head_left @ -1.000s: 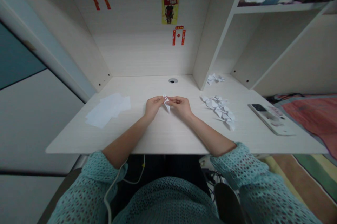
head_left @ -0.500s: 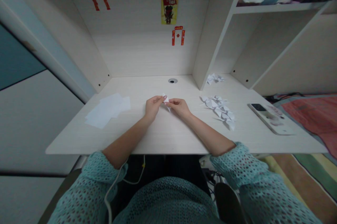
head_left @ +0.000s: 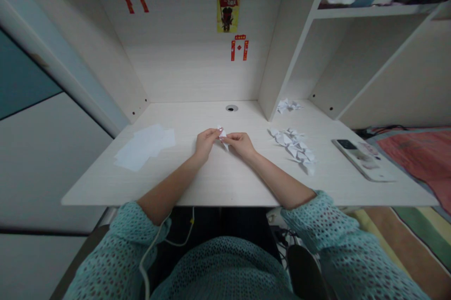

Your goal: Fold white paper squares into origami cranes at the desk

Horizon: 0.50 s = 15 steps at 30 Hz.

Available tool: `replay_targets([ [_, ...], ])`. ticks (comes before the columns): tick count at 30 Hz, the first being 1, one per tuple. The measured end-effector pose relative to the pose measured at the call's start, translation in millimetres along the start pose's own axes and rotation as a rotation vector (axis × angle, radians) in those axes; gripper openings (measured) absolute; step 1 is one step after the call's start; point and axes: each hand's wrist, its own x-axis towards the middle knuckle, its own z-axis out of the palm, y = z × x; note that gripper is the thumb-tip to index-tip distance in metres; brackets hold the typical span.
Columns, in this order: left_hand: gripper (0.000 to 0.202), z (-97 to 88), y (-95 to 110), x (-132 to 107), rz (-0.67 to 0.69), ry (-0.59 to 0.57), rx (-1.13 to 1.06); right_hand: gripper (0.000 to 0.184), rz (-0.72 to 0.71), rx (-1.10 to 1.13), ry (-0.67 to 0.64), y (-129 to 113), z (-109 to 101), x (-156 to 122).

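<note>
At mid-frame, the left hand and right hand meet around a folded paper, blocking the middle of the desk. I can see a lane behind them, running to the back panel, and a narrow gap at their left before the loose sheets. Right of centre, the folded pieces crowd the way, with a slim passage before the phone. Further back, an upright divider stands as a wall.

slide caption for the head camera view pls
Left hand and right hand pinch a folded white paper, flat sheets to the left, folded pieces to the right.
</note>
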Motion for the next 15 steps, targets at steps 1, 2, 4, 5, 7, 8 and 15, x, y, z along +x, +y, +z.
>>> replay_targets([
  [1, 0.029, -0.5, -1.3, 0.8, 0.001, 0.002, -0.004, 0.034, 0.002, 0.011, 0.008, 0.7, 0.5, 0.5],
  [2, 0.030, -1.0, -2.4, 1.5, 0.002, 0.004, -0.005, 0.033, 0.000, 0.019, 0.015, 1.4, 0.7, 1.1],
  [4, 0.031, -1.4, -3.2, 2.3, 0.003, 0.007, 0.003, 0.032, -0.015, 0.031, 0.024, 2.2, 0.5, 2.2],
  [5, 0.031, -1.3, -2.9, 2.3, 0.006, 0.003, 0.009, 0.031, -0.021, 0.037, 0.026, 2.3, 0.0, 2.6],
  [7, 0.030, -0.5, -1.1, 1.6, 0.016, -0.010, 0.017, 0.030, -0.021, 0.047, 0.026, 2.0, -1.5, 3.1],
  [8, 0.029, 0.0, -0.1, 1.2, 0.020, -0.013, 0.019, 0.030, -0.017, 0.049, 0.026, 1.7, -2.3, 3.2],
  [15, 0.032, -1.7, -2.3, 3.6, 0.037, 0.026, 0.023, 0.031, -0.046, 0.013, 0.017, 3.2, -1.7, 3.9],
])
